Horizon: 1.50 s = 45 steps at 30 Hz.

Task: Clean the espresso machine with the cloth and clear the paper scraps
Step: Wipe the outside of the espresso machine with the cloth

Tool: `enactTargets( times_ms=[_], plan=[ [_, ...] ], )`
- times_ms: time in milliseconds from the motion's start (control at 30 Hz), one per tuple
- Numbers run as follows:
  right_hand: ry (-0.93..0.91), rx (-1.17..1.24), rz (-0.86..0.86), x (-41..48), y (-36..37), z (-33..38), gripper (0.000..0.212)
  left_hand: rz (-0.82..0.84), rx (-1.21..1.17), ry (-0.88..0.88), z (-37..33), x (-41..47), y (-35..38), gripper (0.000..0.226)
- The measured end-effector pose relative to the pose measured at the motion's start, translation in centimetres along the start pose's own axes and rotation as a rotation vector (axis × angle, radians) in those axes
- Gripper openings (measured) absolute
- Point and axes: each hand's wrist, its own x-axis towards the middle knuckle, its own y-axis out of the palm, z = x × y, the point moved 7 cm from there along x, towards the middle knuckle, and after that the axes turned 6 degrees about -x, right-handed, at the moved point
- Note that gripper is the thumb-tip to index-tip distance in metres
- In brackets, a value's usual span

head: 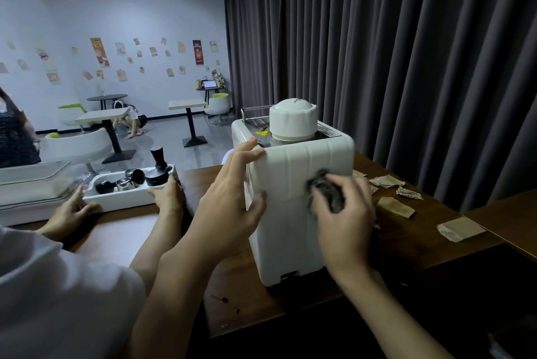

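Two hands on espresso machine [290,242]: your left hand [232,198], fingers straight, braces its upper corner; your right hand [343,213], fingers curled, presses cloth [322,187] to its side. Paper scraps [396,206] lie beyond those fingertips.

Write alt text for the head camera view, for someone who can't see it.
A person's right hand presses a dark grey cloth on the side of a boxy white espresso machine while the left hand rests on its top edge. Beside it, torn brown paper scraps lie on the dark wooden table.
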Motion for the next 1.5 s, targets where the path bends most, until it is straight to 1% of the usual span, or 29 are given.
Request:
enactTargets(
  times_ms=[100, 233, 333, 433, 500, 567, 667, 767, 833, 967, 1033, 1133, 1267, 1367, 1433, 1500],
  plan=[
    [0.069, -0.037, -0.082, 2.0, -1.3, -1.4, 0.024, 0.028, -0.079, 0.008, 0.6, 0.3, 0.2, 0.061],
    [0.044, -0.05, -0.11, 1.2, -0.8, 0.2, 0.024, 0.023, -0.095, -0.025, 1.0, 0.3, 0.2, 0.071],
    [-0.106, -0.035, -0.008, -0.5, 1.2, 3.7, 0.026, 0.002, -0.085, -0.05, 1.5, 0.2, 0.2, 0.082],
    [-0.273, -0.055, 0.13, -1.8, 2.7, 6.2, 0.029, -0.002, -0.11, -0.017, 1.2, 0.2, 0.2, 0.08],
    [-0.296, -0.057, 0.171, -1.3, 2.6, 5.9, 0.031, 0.014, -0.111, -0.005, 1.2, 0.3, 0.3, 0.08],
    [-0.248, -0.055, 0.127, 0.1, 1.6, 4.7, 0.034, 0.022, -0.094, -0.013, 1.4, 0.3, 0.3, 0.081],
    [-0.092, -0.058, -0.04, 3.3, -0.7, 2.3, 0.032, 0.029, -0.076, -0.02, 1.6, 0.4, 0.5, 0.08],
    [-0.06, -0.094, -0.065, 4.3, -1.1, 2.0, 0.03, 0.018, -0.074, -0.013, 1.5, 0.4, 0.6, 0.079],
    [-0.109, -0.108, -0.015, 3.2, -0.1, 3.6, 0.033, 0.002, -0.074, -0.01, 1.4, 0.5, 0.6, 0.077],
    [-0.352, -0.152, 0.183, 0.3, 2.6, 8.0, 0.039, -0.028, -0.091, -0.011, 1.6, 0.5, 0.6, 0.082],
    [-0.398, -0.153, 0.227, 0.5, 2.6, 8.4, 0.04, -0.029, -0.075, -0.009, 1.6, 0.5, 0.4, 0.084],
    [-0.361, -0.16, 0.209, 2.1, 1.7, 6.7, 0.039, -0.015, -0.028, -0.015, 1.5, 0.5, 0.2, 0.082],
    [-0.179, -0.125, 0.072, 5.2, -0.6, 3.0, 0.031, 0.015, -0.021, -0.025, 1.4, 0.5, 0.3, 0.079],
    [-0.079, -0.133, 0.041, 6.0, -1.4, 1.6, 0.03, 0.017, -0.012, -0.021, 1.1, 0.5, 0.4, 0.076],
    [-0.096, -0.161, 0.04, 5.2, -0.9, 2.6, 0.031, 0.005, 0.001, -0.012, 0.8, 0.6, 0.5, 0.075],
    [-0.203, -0.171, 0.088, 3.7, 0.3, 4.6, 0.036, -0.033, 0.006, -0.009, 0.5, 0.7, 0.4, 0.074]
  ],
)
